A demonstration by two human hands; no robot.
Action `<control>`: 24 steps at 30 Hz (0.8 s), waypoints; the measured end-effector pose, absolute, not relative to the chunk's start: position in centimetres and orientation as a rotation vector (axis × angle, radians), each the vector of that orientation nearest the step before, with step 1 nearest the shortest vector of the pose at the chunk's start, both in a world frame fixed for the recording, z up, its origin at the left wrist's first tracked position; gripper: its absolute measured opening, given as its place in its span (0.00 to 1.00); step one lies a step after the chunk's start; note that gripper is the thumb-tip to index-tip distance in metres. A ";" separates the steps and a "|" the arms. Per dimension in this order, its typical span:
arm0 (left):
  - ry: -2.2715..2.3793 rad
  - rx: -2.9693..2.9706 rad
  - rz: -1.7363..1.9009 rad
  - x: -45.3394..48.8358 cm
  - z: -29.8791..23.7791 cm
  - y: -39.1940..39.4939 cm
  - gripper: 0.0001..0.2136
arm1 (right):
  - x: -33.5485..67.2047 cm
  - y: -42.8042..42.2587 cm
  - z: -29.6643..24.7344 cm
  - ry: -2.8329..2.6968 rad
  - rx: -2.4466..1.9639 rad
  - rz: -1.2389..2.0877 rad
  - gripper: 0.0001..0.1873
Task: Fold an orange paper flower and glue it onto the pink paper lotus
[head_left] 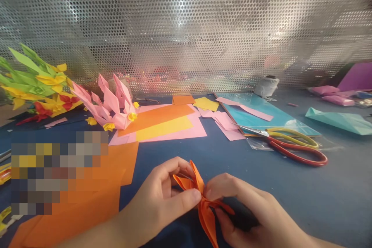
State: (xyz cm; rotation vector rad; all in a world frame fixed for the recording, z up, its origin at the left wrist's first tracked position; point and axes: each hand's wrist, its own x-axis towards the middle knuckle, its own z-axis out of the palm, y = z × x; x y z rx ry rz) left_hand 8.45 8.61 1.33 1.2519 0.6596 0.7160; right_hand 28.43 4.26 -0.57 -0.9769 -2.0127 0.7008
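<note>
An orange folded paper flower (207, 217) with several pointed petals is held between my two hands, low in the middle of the view. My left hand (158, 197) pinches it from the left, thumb pressed near its centre and fingers curled behind the upper petals. On the other side my right hand (247, 209) is closed on the flower, its index finger at the centre and its thumb below by a lower petal. The fingertips behind the paper are partly hidden.
Orange sheets (95, 201) lie left of my hands. Scissors (285, 141) with red and yellow handles rest on a blue packet (261, 108) at right. A pink paper piece (112, 104), green and yellow folded paper (37, 75) and a perforated metal panel (180, 27) stand behind.
</note>
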 end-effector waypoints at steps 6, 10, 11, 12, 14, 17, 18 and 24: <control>0.798 1.269 0.776 8.7 1.5 8.4 0.09 | 28.4 4.2 0.1 -2.004 -0.964 0.752 0.26; 0.918 1.235 0.870 8.8 1.5 8.3 0.05 | 28.5 4.7 0.1 -1.860 -1.067 0.911 0.21; 0.950 1.222 0.884 8.8 1.5 8.4 0.05 | 28.5 4.8 0.0 -1.807 -1.096 0.961 0.19; 0.973 1.211 0.895 8.8 1.5 8.4 0.05 | 28.6 4.8 -0.2 -1.761 -1.119 0.998 0.17; 0.973 1.198 0.915 8.9 1.4 8.5 0.08 | 28.6 4.8 -0.4 -1.715 -1.130 1.012 0.16; 0.933 1.214 0.920 8.9 1.4 8.5 0.11 | 28.7 4.7 -0.4 -1.759 -1.108 0.930 0.17; 0.924 1.240 0.904 8.8 1.4 8.5 0.11 | 28.7 4.7 -0.4 -1.779 -1.104 0.914 0.17; 0.934 1.365 0.741 8.7 1.6 8.2 0.06 | 28.8 5.0 -0.4 -1.768 -1.119 1.028 0.14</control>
